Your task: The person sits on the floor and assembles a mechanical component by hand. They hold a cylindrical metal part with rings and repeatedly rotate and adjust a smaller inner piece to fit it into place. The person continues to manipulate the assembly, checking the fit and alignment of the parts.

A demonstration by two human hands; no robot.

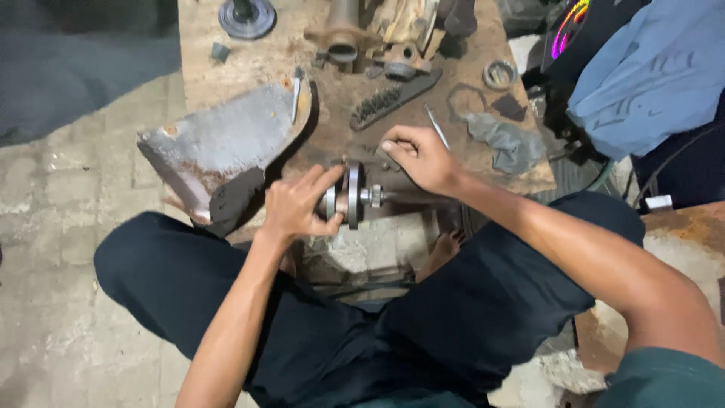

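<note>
Sitting at the near edge of a low, stained table (249, 53), the person worked on a metal shaft (362, 198) lying crosswise near that edge. The left hand (296, 205) gripped a round disc (353, 195) mounted on the shaft, its fingers (323, 180) curled over the rim and clamped on it, thumb below. The right hand (419, 157) rested on the shaft just beside the disc, fingers bent together and pressed down on the dark body of the part; whether they pinched anything small could not be told. A thin rod (436, 125) lay just behind that hand. To the left, a bent grey metal plate (219, 143) leaned over the table's corner. Farther back lay a toothed black bar (393, 98), a ring (498, 74), a grey rag (506, 142), a round base (247, 17) and a rusty casting (343, 34). Blue cloth (649, 75) was heaped at the right, well apart from the hands. Dark trousers (423, 325) covered both knees, and a bare foot (445, 248) showed under the table edge.
</note>
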